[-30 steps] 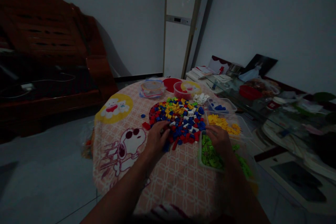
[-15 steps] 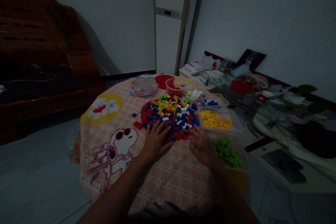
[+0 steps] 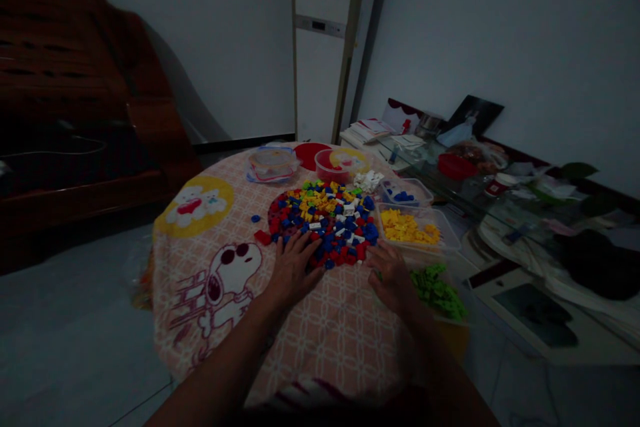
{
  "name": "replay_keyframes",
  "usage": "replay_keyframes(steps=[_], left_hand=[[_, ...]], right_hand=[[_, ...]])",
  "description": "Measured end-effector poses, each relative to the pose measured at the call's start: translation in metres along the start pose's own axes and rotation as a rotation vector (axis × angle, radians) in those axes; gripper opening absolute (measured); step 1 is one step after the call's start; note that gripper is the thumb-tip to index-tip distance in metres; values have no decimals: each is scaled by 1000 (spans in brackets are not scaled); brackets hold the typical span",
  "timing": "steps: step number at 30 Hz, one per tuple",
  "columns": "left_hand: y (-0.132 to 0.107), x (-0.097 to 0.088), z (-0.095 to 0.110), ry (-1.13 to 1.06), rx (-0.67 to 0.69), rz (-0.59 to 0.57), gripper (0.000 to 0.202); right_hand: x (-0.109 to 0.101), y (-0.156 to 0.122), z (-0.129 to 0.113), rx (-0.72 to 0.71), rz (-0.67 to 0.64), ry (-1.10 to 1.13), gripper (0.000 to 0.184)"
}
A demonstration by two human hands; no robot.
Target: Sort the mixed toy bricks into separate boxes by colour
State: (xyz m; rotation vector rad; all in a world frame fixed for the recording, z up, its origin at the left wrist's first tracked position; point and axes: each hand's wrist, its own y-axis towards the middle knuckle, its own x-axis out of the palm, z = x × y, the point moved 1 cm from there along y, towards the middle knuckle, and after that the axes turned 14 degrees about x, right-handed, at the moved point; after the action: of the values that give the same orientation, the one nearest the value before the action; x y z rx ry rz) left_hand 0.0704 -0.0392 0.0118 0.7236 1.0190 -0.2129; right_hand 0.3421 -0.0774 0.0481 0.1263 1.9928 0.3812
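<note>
A mixed pile of small toy building bricks (image 3: 325, 217) in red, blue, yellow, white and green lies on the cloth-covered round table. My left hand (image 3: 294, 265) rests palm down at the pile's near left edge, fingers spread and touching bricks. Right of the pile, my right hand (image 3: 393, 277) is partly curled, with a bit of green, apparently a brick, showing between thumb and fingers. Beside it stands a clear box of green bricks (image 3: 437, 290), partly covered by the hand and forearm. Behind that is a clear box with yellow bricks (image 3: 407, 227).
A clear box with blue bricks (image 3: 403, 195), loose white bricks (image 3: 369, 181) and a round tub (image 3: 333, 167) sit at the table's far right. A lidded container (image 3: 273, 163) stands at the back. The glass-topped cabinet (image 3: 425, 163) along the wall is cluttered.
My right hand has moved slightly right, away from the pile toward the green box, and the green bit moved with it. My left hand has shifted slightly left, fingers still spread.
</note>
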Motion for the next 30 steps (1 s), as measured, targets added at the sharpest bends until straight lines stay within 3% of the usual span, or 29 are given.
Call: replay_keyframes(steps=[12, 17, 21, 25, 30], left_hand=[[1, 1, 1, -9, -17, -3, 60], [1, -9, 5, 24, -53, 50, 72], [0, -22, 9, 98, -184, 73, 91], [-8, -22, 8, 122, -338, -20, 106], [-14, -2, 1, 82, -288, -86, 103]], right_hand=[[-14, -1, 29, 74, -89, -11, 19], [-15, -7, 29, 59, -37, -27, 35], [6, -23, -3, 13, 120, 72, 43], [40, -41, -32, 124, 99, 94, 55], [66, -29, -41, 288, 93, 10, 74]])
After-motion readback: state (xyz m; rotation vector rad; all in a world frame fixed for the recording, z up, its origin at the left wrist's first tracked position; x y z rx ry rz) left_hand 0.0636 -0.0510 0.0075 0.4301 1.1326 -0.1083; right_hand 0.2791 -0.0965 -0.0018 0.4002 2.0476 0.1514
